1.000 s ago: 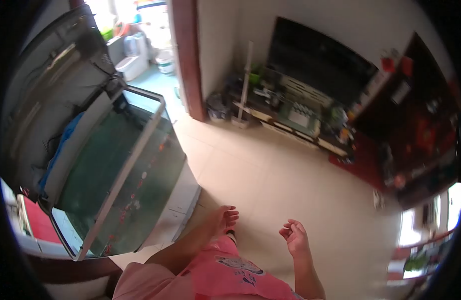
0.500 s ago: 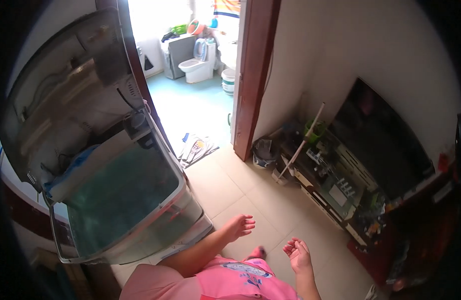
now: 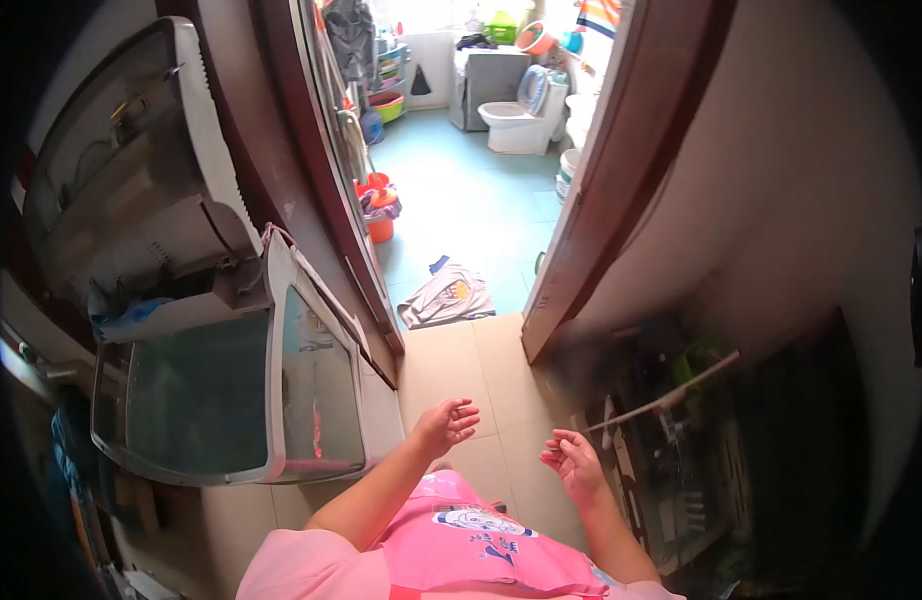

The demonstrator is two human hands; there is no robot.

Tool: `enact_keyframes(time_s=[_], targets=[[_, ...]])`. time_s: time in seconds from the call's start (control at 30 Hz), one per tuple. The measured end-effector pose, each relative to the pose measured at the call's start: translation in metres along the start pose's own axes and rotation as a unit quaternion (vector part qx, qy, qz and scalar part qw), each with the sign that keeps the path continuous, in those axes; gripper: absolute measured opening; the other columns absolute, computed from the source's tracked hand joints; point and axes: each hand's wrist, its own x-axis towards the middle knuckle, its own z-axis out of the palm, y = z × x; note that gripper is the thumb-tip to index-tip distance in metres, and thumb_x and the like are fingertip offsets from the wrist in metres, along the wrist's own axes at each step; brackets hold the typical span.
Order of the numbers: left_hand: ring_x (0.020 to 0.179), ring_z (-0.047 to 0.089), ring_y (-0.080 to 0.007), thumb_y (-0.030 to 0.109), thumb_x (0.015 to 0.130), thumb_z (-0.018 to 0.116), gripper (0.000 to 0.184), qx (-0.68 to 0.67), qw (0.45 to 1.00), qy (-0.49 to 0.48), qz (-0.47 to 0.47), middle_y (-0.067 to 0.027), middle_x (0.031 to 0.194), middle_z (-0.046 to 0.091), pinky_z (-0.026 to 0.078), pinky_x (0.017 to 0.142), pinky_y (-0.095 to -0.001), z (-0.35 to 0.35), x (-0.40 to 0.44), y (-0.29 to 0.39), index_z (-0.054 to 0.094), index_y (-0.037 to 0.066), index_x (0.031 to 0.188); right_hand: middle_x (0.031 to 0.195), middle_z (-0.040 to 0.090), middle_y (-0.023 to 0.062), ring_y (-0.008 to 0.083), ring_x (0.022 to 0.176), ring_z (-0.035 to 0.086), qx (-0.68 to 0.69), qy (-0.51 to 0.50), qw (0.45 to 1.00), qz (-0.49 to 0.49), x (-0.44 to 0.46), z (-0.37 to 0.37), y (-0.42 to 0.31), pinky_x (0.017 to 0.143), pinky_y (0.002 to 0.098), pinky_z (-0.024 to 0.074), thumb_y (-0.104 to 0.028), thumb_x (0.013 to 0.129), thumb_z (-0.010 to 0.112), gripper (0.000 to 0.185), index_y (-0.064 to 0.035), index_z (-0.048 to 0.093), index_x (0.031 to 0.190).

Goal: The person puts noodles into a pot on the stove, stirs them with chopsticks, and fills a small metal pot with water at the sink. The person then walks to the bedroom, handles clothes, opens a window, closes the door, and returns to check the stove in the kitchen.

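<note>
My left hand (image 3: pixel 447 425) hovers above the tiled floor (image 3: pixel 441 375), palm inward, fingers loosely bent and holding nothing. Level with it on the other side, my right hand (image 3: pixel 575 466) is also bare, its fingers slightly curled and apart. Both hang in front of a pink apron (image 3: pixel 461 525) with a printed figure. Closest to my left arm is a large fish tank (image 3: pixel 276 400) with its hood (image 3: pixel 131 170) raised and water inside. A grey cloth (image 3: pixel 451 298) with a printed design lies crumpled in the doorway ahead.
A dark red door frame (image 3: pixel 631 190) borders the opening to a blue-floored bathroom. Inside are a toilet (image 3: pixel 521 120), a grey-covered box-shaped thing (image 3: pixel 481 85) and an orange bucket (image 3: pixel 381 225). At right, a long pale stick (image 3: pixel 671 398) leans by a cluttered low cabinet (image 3: pixel 701 490).
The view has turned right-to-left and come nearer the doorway, showing more of the bathroom. The tank's side is now visible. Both hands stay raised with nothing in them.
</note>
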Motion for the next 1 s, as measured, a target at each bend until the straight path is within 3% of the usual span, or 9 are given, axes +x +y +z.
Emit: enact_keyframes(time_s=[0.1,0.27,0.43,0.63,0.73,0.77,0.83,1.0], targets=[[0.100,0.058,-0.0223,0.026,0.094,0.047,0.031,-0.035,0.999,0.018,0.038,-0.0100,0.113,0.058,0.047,0.086,-0.0379,0.005,0.040,0.042,0.050,0.007,0.118,0.101,0.061,0.0111,0.0212,0.088,0.064,0.009,-0.061,0.998,0.013,0.072,0.004,-0.027,0.087,0.0387,0.0507,-0.011,0.092,0.051,0.025,-0.0012,0.049,0.115],[0.098,0.059,-0.0215,0.027,0.093,0.048,0.033,-0.056,0.996,0.023,0.066,-0.0102,0.113,0.059,0.048,0.084,-0.0374,-0.004,0.142,0.141,0.047,0.008,0.121,0.098,0.063,0.0107,0.0222,0.087,0.064,0.006,-0.040,0.999,0.036,0.186,0.020,-0.053,0.086,0.0386,0.0509,-0.012,0.092,0.051,0.023,-0.0024,0.054,0.113],[0.100,0.060,-0.0216,0.027,0.094,0.047,0.031,-0.014,0.995,0.057,0.082,-0.0107,0.115,0.060,0.048,0.084,-0.0373,0.035,0.220,0.254,0.047,0.009,0.119,0.096,0.064,0.0106,0.0231,0.085,0.065,-0.002,-0.023,0.999,0.047,0.286,0.043,-0.103,0.085,0.0390,0.0512,-0.011,0.091,0.051,0.021,-0.0026,0.057,0.109],[0.087,0.063,-0.0181,0.028,0.095,0.042,0.024,0.022,0.988,0.086,0.125,-0.0074,0.102,0.066,0.049,0.075,-0.0350,0.054,0.307,0.377,0.047,0.012,0.112,0.097,0.064,0.0099,0.0228,0.086,0.065,0.012,-0.037,0.997,0.071,0.407,0.065,-0.151,0.084,0.0395,0.0507,-0.012,0.092,0.052,0.022,-0.0041,0.056,0.112],[0.081,0.063,-0.0170,0.027,0.094,0.045,0.021,-0.018,0.982,0.110,0.151,-0.0078,0.098,0.065,0.048,0.069,-0.0328,0.052,0.343,0.427,0.045,0.012,0.109,0.099,0.062,0.0088,0.0222,0.089,0.063,-0.033,-0.089,0.992,0.078,0.482,0.082,-0.171,0.087,0.0393,0.0490,-0.015,0.092,0.053,0.025,-0.0059,0.053,0.115],[0.087,0.063,-0.0177,0.028,0.093,0.045,0.029,-0.010,0.978,0.125,0.166,-0.0083,0.104,0.065,0.047,0.074,-0.0361,0.047,0.352,0.444,0.044,0.011,0.115,0.100,0.061,0.0087,0.0216,0.088,0.063,-0.026,-0.104,0.988,0.109,0.511,0.084,-0.177,0.087,0.0392,0.0491,-0.015,0.093,0.052,0.026,-0.0055,0.051,0.117],[0.088,0.062,-0.0183,0.029,0.094,0.044,0.029,0.001,0.972,0.155,0.176,-0.0095,0.107,0.063,0.049,0.073,-0.0360,0.052,0.357,0.483,0.043,0.010,0.116,0.101,0.060,0.0132,0.0227,0.087,0.064,-0.022,-0.119,0.986,0.117,0.558,0.095,-0.183,0.085,0.0379,0.0509,-0.012,0.092,0.053,0.029,0.0007,0.049,0.117],[0.087,0.062,-0.0199,0.029,0.095,0.045,0.028,-0.019,0.954,0.198,0.225,-0.0105,0.105,0.062,0.051,0.071,-0.0360,0.009,0.402,0.596,0.044,0.010,0.116,0.101,0.060,0.0134,0.0221,0.086,0.064,-0.049,-0.127,0.978,0.156,0.636,0.135,-0.207,0.084,0.0379,0.0513,-0.011,0.092,0.052,0.029,0.0012,0.049,0.118]])
